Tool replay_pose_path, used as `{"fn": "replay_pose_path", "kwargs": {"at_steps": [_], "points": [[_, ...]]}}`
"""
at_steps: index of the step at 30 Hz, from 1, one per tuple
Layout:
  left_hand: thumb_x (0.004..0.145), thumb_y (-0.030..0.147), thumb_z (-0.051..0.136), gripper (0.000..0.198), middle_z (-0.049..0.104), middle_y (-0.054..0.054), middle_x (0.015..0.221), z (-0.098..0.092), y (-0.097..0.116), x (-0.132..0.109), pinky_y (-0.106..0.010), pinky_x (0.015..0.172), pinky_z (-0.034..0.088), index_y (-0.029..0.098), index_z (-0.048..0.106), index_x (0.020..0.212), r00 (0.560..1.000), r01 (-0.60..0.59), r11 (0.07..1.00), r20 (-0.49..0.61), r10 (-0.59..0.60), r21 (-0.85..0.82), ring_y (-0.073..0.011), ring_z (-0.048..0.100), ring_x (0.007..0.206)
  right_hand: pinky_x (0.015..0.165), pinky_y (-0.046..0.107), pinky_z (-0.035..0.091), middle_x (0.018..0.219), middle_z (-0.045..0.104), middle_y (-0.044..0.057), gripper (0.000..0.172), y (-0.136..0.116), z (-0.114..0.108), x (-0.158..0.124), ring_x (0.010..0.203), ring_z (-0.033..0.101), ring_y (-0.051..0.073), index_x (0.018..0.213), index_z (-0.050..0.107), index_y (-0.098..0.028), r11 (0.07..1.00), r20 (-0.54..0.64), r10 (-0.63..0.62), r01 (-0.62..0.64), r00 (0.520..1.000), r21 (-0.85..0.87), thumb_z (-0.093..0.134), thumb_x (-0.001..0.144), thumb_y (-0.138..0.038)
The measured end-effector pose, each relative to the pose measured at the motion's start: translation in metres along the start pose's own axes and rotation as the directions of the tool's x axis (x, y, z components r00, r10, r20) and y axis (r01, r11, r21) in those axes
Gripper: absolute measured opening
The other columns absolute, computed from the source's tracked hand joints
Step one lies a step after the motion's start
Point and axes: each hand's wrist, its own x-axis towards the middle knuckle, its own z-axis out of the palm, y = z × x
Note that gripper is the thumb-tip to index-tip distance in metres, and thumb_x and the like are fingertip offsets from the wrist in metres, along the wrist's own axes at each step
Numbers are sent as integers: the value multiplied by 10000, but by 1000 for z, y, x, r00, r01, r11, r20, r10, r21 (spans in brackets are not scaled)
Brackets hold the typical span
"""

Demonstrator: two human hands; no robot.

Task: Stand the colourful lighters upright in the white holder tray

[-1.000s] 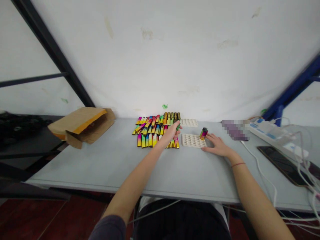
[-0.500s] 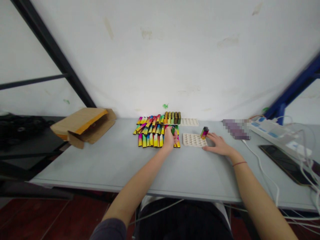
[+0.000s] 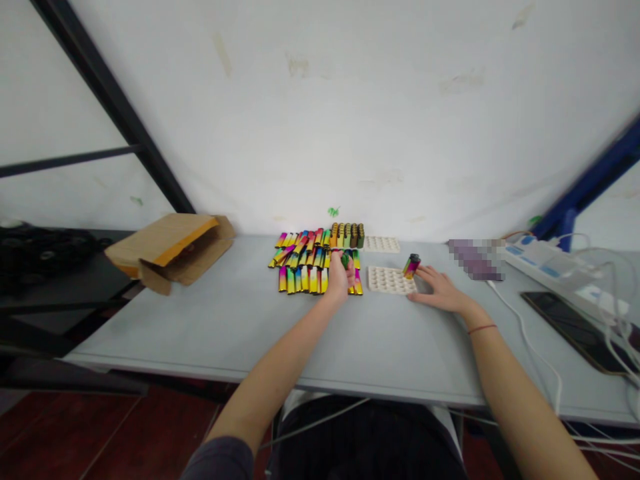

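Observation:
My left hand (image 3: pixel 341 275) is closed on a small green lighter (image 3: pixel 345 261), mostly hidden by the fingers, over the right part of several rows of shiny rainbow-coloured lighters (image 3: pixel 303 280) lying on the table. On the right, a pink and yellow lighter with a black top (image 3: pixel 411 265) stands slightly tilted at the right side of a white tray with round hollows (image 3: pixel 385 280). My right hand (image 3: pixel 440 291) rests palm down beside it with fingers spread. Its fingertips lie by that lighter and the tray's right edge; whether they touch the lighter, I cannot tell.
Behind the rows stands a block of upright gold-topped pieces (image 3: pixel 348 235), beside a second white tray (image 3: pixel 382 244). An open cardboard box (image 3: pixel 170 250) lies left. Rightward are a phone (image 3: pixel 575 330), a power strip (image 3: pixel 555 263) and white cables (image 3: pixel 530 340). A wall closes the back.

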Motion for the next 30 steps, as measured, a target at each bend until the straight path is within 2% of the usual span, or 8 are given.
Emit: {"fn": "replay_pose_path", "kwargs": {"at_steps": [8, 13, 15, 17, 19, 21, 24, 30], "points": [[1040, 545, 353, 483, 254, 88, 499, 0, -3, 3, -184, 403, 155, 232, 401, 674, 998, -23, 999, -53, 26, 44, -73, 186, 393, 1290, 713, 252, 1744, 389, 175, 1002, -1, 0, 0, 1627, 283, 474, 1641, 482, -224, 1000, 0, -2, 2, 1000, 4, 665, 811, -756], [1040, 438, 437, 258, 444, 77, 589, 12, -14, 7, -192, 445, 273, 233, 485, 892, 984, -170, 950, 93, 150, 263, -93, 352, 439, 1282, 717, 267, 1725, 429, 168, 978, -2, -1, 0, 1613, 318, 476, 1637, 490, -248, 1000, -17, -24, 24, 1000, 13, 671, 817, -749], [1027, 339, 485, 125, 555, 50, 699, 20, -20, 10, -198, 518, 388, 234, 521, 971, 944, -315, 865, 227, 241, 392, -104, 487, 534, 1281, 717, 270, 1729, 430, 147, 963, -4, -2, -1, 1614, 318, 472, 1638, 489, -274, 1000, -17, -22, 22, 1000, 13, 676, 818, -744], [1005, 296, 554, 80, 651, -2, 869, 29, -27, 14, -229, 669, 507, 224, 584, 990, 864, -489, 730, 378, 332, 477, -130, 615, 726, 1287, 708, 264, 1743, 408, 139, 960, -7, -3, -1, 1620, 307, 467, 1643, 482, -281, 1000, -11, -9, 9, 1000, 8, 679, 821, -737], [976, 276, 625, 80, 699, -56, 1043, 37, -33, 19, -280, 835, 557, 206, 653, 1002, 776, -625, 586, 493, 395, 515, -166, 664, 908, 1291, 704, 252, 1749, 392, 151, 971, -9, -3, -1, 1622, 301, 468, 1652, 468, -261, 1000, -5, -3, 3, 1000, 4, 683, 828, -726], [961, 262, 660, 136, 717, -89, 1148, 44, -39, 24, -324, 936, 561, 190, 704, 1069, 719, -691, 484, 571, 395, 536, -191, 679, 984, 1286, 710, 253, 1745, 399, 154, 968, -11, -2, -1, 1619, 309, 466, 1658, 458, -265, 1000, -11, -9, 9, 1000, 4, 693, 831, -712], [976, 255, 659, 214, 746, -110, 1199, 50, -49, 29, -355, 994, 555, 179, 739, 1160, 690, -721, 384, 642, 332, 577, -218, 701, 1040, 1279, 720, 251, 1746, 403, 141, 956, -11, -2, -1, 1619, 314, 460, 1659, 449, -300, 1000, -16, -14, 14, 1000, 9, 708, 829, -698], [1009, 278, 641, 270, 783, -101, 1214, 51, -58, 22, -417, 1066, 523, 226, 765, 1243, 704, -707, 193, 650, 285, 681, -266, 712, 1140, 1283, 724, 214, 1761, 359, 172, 944, -12, -4, -2, 1630, 280, 467, 1652, 461, -253, 1000, 11, -9, 9, 1000, 24, 706, 842, -671]]}}
